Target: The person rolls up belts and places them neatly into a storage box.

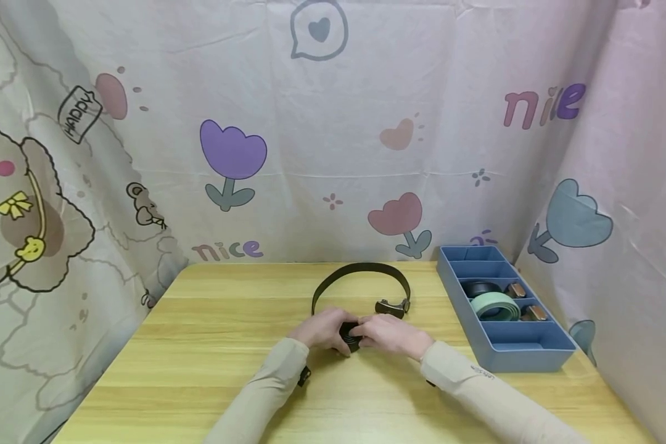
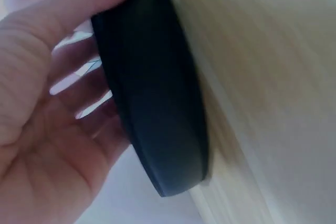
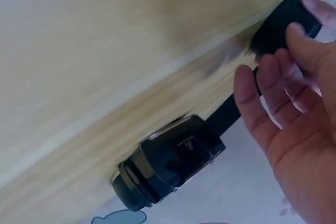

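Note:
A black belt [image 1: 362, 267] lies on the table, partly rolled into a coil [image 2: 157, 98] that stands on its edge. The loose length arches behind both hands and ends at a dark, shiny buckle [image 3: 181, 150] to the right. My left hand [image 1: 326, 330] grips the coil from the left, thumb on the near side and fingers behind it. From the right, my right hand [image 1: 390, 335] pinches the coil's edge with thumb and forefinger; its other fingers are loosely bent. The inner turns of the coil are partly hidden by the fingers.
On the right stands a blue divided box [image 1: 524, 361]. Inside are a rolled green belt [image 1: 494, 303], a rolled black belt [image 1: 480, 287] and metallic buckles [image 1: 534, 313]. A printed curtain [image 1: 333, 123] hangs behind the wooden table [image 1: 216, 345].

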{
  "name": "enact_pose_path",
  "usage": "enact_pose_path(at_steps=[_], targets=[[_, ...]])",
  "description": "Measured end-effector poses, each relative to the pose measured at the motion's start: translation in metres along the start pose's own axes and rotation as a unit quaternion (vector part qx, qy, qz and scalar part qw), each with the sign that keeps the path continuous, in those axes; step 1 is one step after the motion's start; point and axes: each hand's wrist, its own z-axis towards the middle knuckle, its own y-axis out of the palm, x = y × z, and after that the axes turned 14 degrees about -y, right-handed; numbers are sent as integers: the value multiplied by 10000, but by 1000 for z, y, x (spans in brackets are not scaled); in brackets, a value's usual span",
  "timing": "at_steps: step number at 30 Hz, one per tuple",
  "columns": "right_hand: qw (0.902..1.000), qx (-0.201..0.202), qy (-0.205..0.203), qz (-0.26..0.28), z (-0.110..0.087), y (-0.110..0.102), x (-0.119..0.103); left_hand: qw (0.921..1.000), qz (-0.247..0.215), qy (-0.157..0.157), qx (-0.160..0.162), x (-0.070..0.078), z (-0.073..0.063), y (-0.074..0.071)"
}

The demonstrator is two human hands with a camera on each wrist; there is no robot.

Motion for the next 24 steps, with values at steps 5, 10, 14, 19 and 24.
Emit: enact_pose_path(at_steps=[5,10,14,19,24], targets=[[9995,267,-147,-3,0,2,-1,9935,840,-302,706,3,2,2],[9993,241,-265,-84,0,4,-1,9939,922,-217,558,4,1,3],[9994,216,-212,-138,-1,5,0,9993,338,102,-92,1,-1,0],[9999,108,67,-79,3,-1,-5,9999,101,118,-55,-2,-1,-1],[9998,124,77,106,10,-2,-12,9986,374,-180,333,-1,-2,0]])
